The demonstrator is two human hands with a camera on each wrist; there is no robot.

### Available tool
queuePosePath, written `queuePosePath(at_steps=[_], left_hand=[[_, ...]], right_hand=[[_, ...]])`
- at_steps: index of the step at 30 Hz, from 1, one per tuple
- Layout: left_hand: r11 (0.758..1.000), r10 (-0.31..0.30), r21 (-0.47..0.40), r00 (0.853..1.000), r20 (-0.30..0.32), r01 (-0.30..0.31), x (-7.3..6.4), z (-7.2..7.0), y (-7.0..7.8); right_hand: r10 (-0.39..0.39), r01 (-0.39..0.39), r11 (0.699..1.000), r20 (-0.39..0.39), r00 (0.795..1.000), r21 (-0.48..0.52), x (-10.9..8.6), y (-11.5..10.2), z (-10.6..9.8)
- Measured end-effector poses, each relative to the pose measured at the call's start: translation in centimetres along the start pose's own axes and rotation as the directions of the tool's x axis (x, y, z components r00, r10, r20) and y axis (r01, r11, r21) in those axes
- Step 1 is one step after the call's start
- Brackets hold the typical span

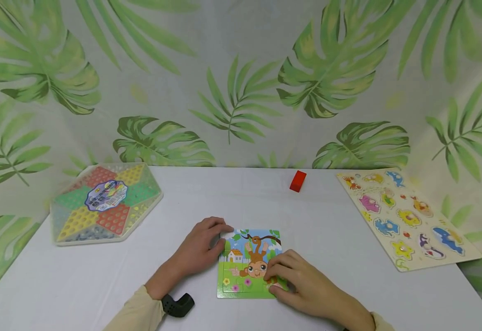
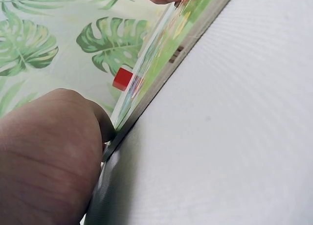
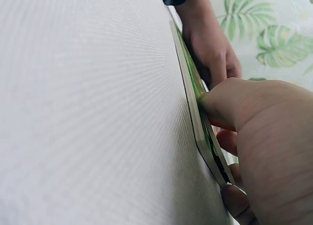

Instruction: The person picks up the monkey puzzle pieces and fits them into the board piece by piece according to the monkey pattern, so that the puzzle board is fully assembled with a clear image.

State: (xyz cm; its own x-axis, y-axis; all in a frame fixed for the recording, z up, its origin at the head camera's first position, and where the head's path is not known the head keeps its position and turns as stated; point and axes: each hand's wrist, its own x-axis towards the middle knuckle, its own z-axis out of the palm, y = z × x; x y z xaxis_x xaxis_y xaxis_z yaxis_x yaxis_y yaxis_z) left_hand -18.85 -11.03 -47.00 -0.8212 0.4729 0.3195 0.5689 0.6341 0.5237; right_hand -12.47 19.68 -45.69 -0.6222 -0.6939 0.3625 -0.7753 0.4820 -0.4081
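A square jigsaw puzzle (image 1: 241, 269) with a monkey hanging from a branch lies flat on the white table. My left hand (image 1: 201, 243) holds its upper left corner, thumb on the left side and a finger along the top. In the left wrist view, that thumb meets the puzzle's edge (image 2: 146, 100). My right hand (image 1: 303, 282) bends over the lower right part, thumb and fingers pinching a puzzle piece (image 1: 275, 281) there, mostly hidden under them. The right wrist view shows a dark gap beside the puzzle's border (image 3: 193, 107), near the fingers.
A hexagonal board game box (image 1: 141, 216) with coloured triangles lies at the back left. Behind the puzzle sits a small red block (image 1: 297, 181). A wooden animal peg board (image 1: 389, 248) lies at the right edge of the table. A leaf-printed cloth (image 1: 241, 92) hangs behind.
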Motion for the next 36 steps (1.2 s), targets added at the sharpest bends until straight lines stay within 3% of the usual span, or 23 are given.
queuePosePath(at_steps=[6, 17, 30, 33, 36], left_hand=[[1.0, 0.015, -0.004, 1.0, -0.016, -0.015, 0.0, 0.0, 0.0], [1.0, -0.01, 0.002, 1.0, -0.003, 0.01, 0.0, 0.0, 0.1], [1.0, -0.013, 0.005, 1.0, -0.001, 0.013, 0.0, -0.1, 0.2], [1.0, -0.008, -0.003, 1.0, 0.0, 0.008, 0.0, -0.1, 0.2], [1.0, -0.005, -0.004, 1.0, -0.005, 0.005, -0.1, -0.1, 0.2]], right_hand=[[0.006, -0.006, 1.0, -0.003, 1.0, 0.003, 0.0, 0.0, 0.0], [0.02, -0.02, 1.0, 0.016, 1.0, 0.0, -0.1, 0.1, 0.0], [-0.034, 0.036, 0.999, 0.057, 0.998, -0.031, 0.1, 0.1, -1.2], [0.003, 0.0, 1.0, 0.111, 0.994, -0.02, 0.1, 0.0, -1.6], [0.054, -0.054, 0.999, 0.204, 0.978, -0.004, 0.3, -0.2, -2.3]])
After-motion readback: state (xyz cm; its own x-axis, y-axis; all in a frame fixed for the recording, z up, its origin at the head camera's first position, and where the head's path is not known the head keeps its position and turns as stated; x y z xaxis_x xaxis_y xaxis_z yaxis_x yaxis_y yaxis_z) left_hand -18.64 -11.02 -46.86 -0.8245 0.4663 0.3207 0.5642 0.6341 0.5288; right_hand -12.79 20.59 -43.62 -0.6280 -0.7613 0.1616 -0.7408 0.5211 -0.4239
